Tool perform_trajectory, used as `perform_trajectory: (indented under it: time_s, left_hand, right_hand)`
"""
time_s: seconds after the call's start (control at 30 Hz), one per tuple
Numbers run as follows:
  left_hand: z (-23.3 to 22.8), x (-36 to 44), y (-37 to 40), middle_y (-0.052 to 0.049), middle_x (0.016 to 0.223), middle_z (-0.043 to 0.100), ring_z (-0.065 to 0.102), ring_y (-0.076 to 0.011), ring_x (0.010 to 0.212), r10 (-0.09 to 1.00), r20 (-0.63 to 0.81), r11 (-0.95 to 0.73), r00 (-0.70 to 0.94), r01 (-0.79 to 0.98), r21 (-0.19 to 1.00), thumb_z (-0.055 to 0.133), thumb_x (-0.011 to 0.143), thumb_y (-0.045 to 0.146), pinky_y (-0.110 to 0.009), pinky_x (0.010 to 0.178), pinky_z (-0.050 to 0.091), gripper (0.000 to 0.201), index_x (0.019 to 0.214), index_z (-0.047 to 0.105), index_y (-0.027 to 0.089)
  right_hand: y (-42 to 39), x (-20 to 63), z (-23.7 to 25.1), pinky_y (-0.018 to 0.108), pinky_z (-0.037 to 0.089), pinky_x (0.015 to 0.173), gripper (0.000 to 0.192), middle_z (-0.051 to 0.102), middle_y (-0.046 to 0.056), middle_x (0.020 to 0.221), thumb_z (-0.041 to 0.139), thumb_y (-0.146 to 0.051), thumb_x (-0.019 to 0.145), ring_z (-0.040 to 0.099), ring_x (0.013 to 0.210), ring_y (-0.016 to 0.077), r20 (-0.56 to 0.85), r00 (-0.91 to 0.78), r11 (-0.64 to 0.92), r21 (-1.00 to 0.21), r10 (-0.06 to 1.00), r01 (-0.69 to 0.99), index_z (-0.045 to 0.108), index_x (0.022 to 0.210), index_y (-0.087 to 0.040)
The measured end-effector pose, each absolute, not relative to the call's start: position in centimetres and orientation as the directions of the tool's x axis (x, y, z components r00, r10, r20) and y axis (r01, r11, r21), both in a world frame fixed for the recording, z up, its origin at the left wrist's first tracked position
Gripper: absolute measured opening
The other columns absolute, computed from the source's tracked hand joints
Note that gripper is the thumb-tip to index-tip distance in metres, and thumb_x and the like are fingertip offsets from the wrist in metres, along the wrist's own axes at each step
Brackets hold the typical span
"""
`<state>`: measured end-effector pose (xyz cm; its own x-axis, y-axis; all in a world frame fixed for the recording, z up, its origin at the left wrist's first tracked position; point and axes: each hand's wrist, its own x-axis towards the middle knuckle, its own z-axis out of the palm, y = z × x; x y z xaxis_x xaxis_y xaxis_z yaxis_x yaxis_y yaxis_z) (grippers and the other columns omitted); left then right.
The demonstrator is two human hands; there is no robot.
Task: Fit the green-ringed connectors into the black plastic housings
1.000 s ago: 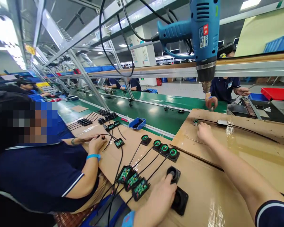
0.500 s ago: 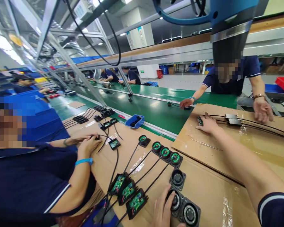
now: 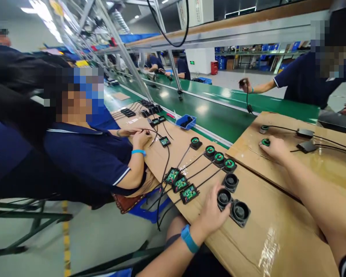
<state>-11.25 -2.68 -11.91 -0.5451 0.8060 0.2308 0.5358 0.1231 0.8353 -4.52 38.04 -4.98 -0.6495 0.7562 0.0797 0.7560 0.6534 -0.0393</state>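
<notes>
My left hand (image 3: 213,211) curls thumb and fingers around a black round housing (image 3: 224,197) on the cardboard. Two more housings with square flanges, one nearer (image 3: 240,212) and one farther (image 3: 230,181), sit beside it. Farther right, my right hand (image 3: 276,149) grips a small round part with a green circuit board (image 3: 265,142) just over the cardboard. Behind it stands a similar cabled round part (image 3: 264,129). Two flat black boxes, one farther (image 3: 305,133) and one nearer (image 3: 306,147), lie on the cables to the right.
Several housings with green boards (image 3: 219,157) are cabled to open boxes with circuit boards (image 3: 189,193). A blue bin (image 3: 186,122) holds black parts beside the green conveyor (image 3: 216,115). One co-worker (image 3: 103,154) sits at left; another person's hand (image 3: 245,85) lifts a cabled part across the belt.
The view has swung left and down. My right hand has brought its round part away from the other one. The person across has raised a cabled part. My left hand stays at the housing.
</notes>
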Motion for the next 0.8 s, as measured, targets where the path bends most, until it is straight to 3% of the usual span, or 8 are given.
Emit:
perform_trajectory:
  time_s: [0.13,0.3,0.4,0.47,0.57,0.73,0.8]
  left_hand:
    - [-12.1,-11.5,-2.1,-0.012,0.137,0.059,0.054,-0.0243,0.132,0.804,0.178,0.1,-0.567,0.423,0.9,0.067,0.084,0.021,-0.048,0.117,0.041,0.087,0.155,0.018,0.021]
    - [-11.7,-11.4,-2.2,-0.013,0.14,0.057,0.052,-0.0276,0.134,0.781,0.223,0.085,-0.583,0.453,0.888,0.072,0.08,0.025,-0.049,0.117,0.041,0.077,0.148,0.036,0.019]
    - [-11.5,-11.4,-2.4,-0.013,0.142,0.055,0.051,-0.0283,0.134,0.797,0.308,0.007,-0.519,0.519,0.855,0.073,0.074,0.02,-0.049,0.118,0.04,0.077,0.144,0.042,0.019]
    - [-11.4,-11.6,-2.5,-0.013,0.142,0.055,0.051,-0.0273,0.134,0.804,0.34,-0.029,-0.488,0.539,0.842,0.071,0.073,0.015,-0.048,0.118,0.04,0.077,0.144,0.042,0.019]
    - [-10.6,-11.6,-2.7,-0.012,0.133,0.06,0.055,-0.0289,0.125,0.774,0.302,0.043,-0.556,0.522,0.852,0.078,0.072,0.021,-0.05,0.112,0.045,0.073,0.138,0.048,0.02]
    - [-9.6,-10.3,-4.5,-0.013,0.115,0.061,0.056,-0.0355,0.114,0.753,0.231,0.205,-0.616,0.553,0.807,0.091,0.061,0.047,-0.057,0.102,0.049,0.063,0.111,0.065,0.019]
    - [-9.6,-9.6,-5.6,-0.017,0.129,0.057,0.051,-0.0375,0.125,0.791,0.229,0.178,-0.568,0.571,0.802,0.086,0.067,0.041,-0.058,0.108,0.045,0.067,0.125,0.059,0.017]
  right_hand:
    - [30.8,-1.3,-2.9,0.032,0.042,0.067,0.039,0.07,0.016,0.092,0.058,-0.05,0.09,0.063,0.082,0.0249,0.008,-0.708,0.706,-0.074,0.706,0.704,0.066,0.097,-0.012]
    - [20.0,6.1,-2.3,0.032,0.049,0.073,0.034,0.073,0.01,0.097,0.059,-0.048,0.084,0.068,0.087,0.0251,0.01,-0.82,0.779,-0.32,0.572,0.54,0.068,0.101,-0.02]
    - [15.3,11.1,-5.5,0.036,0.055,0.075,0.051,0.075,0.009,0.102,0.061,-0.057,0.079,0.071,0.088,0.0279,-0.038,-0.788,0.706,-0.42,0.615,0.571,0.067,0.117,-0.024]
    - [13.4,13.7,-8.5,0.039,0.057,0.077,0.046,0.075,0.01,0.106,0.061,-0.06,0.077,0.072,0.091,0.0303,-0.08,-0.793,0.691,-0.444,0.604,0.571,0.071,0.107,-0.027]
    - [11.6,16.1,-11.9,0.043,0.06,0.082,0.049,0.073,0.01,0.116,0.061,-0.063,0.076,0.07,0.102,0.0339,-0.05,-0.767,0.657,-0.483,0.64,0.579,0.073,0.109,-0.029]
    - [10.7,17.5,-12.5,0.043,0.06,0.092,0.049,0.072,0.007,0.12,0.066,-0.066,0.072,0.068,0.111,0.0343,-0.057,-0.8,0.627,-0.589,0.598,0.51,0.076,0.106,-0.032]
    - [10.5,17.4,-12.0,0.042,0.061,0.089,0.051,0.074,0.008,0.116,0.065,-0.068,0.071,0.069,0.108,0.0344,-0.086,-0.782,0.593,-0.602,0.618,0.535,0.077,0.104,-0.032]
